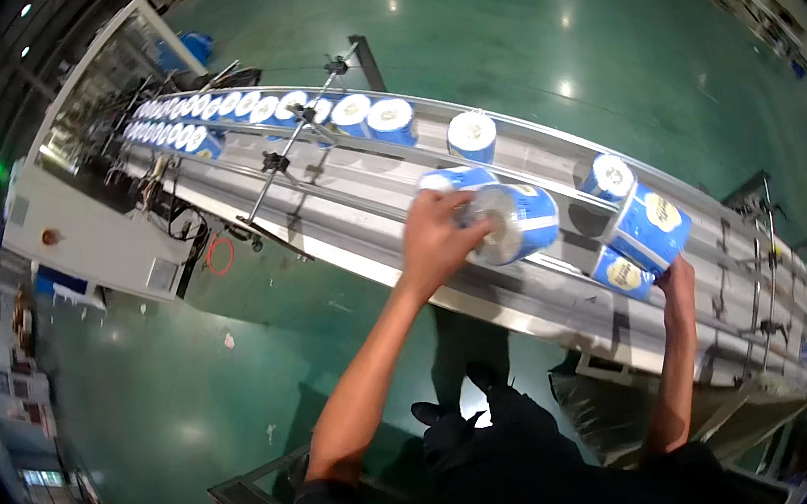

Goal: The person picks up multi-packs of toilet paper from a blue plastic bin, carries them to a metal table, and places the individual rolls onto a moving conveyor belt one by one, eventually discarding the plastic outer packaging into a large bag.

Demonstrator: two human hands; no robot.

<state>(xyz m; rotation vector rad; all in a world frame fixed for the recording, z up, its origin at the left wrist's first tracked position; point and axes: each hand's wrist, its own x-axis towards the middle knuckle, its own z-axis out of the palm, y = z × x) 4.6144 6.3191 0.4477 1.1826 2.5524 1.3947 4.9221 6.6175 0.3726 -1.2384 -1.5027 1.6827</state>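
My left hand (435,238) is closed on a blue-wrapped paper roll (535,216), tipped on its side over the conveyor, its pale round end toward my thumb. Another blue roll (460,179) shows just behind my fingers; whether they touch it I cannot tell. Farther right, my right hand (677,279) grips the near lower edge of a tilted blue roll (650,224), most of its fingers hidden. Against that one leans a further blue roll (622,272), close to my right fingers. An upright roll (609,176) stands just beyond, by the far rail.
The conveyor (355,182) runs from a machine cabinet (88,225) at far left toward the lower right, with metal guide rails and clamped crossbars (277,162). Several upright rolls (250,107) line its far lanes. Grey-green sheeting (633,395) hangs near my right forearm.
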